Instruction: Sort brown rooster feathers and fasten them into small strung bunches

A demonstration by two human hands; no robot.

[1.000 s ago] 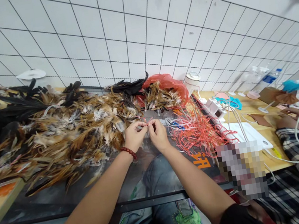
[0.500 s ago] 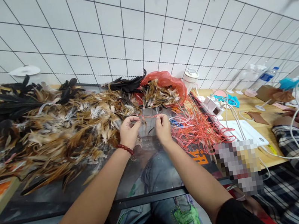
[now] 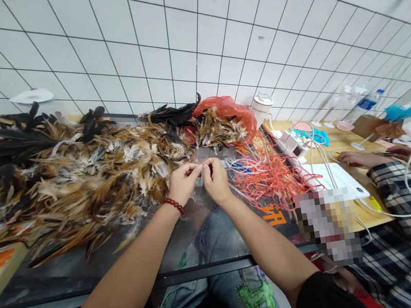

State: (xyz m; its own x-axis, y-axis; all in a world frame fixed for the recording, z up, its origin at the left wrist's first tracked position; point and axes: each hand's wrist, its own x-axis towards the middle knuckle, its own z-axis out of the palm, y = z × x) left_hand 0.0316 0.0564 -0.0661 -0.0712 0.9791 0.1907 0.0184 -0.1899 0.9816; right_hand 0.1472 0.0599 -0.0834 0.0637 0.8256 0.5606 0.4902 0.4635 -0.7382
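Observation:
My left hand (image 3: 183, 183), with a bead bracelet (image 3: 173, 206) at its wrist, is closed in a pinch above the dark table mat. My right hand (image 3: 216, 179) is pinched as well, its fingertips meeting those of the left. Between them is a thin red cord, mostly hidden by the fingers. Left of my hands spreads a big heap of brown and white feathers (image 3: 108, 180). To the right lies a tangle of red cords (image 3: 267, 175), with some white and blue strands among them.
A red plastic bag (image 3: 229, 106) holding feathers sits behind my hands, beside a white lidded cup (image 3: 261, 106). Black feathers (image 3: 8, 138) lie at the far left. On the right are a white flat device (image 3: 336, 180), loose cables and another person's plaid sleeve (image 3: 398, 186).
My hands have come together; the red cord that was stretched between them is now mostly hidden at the fingertips. The other person's hand has moved forward on the right table.

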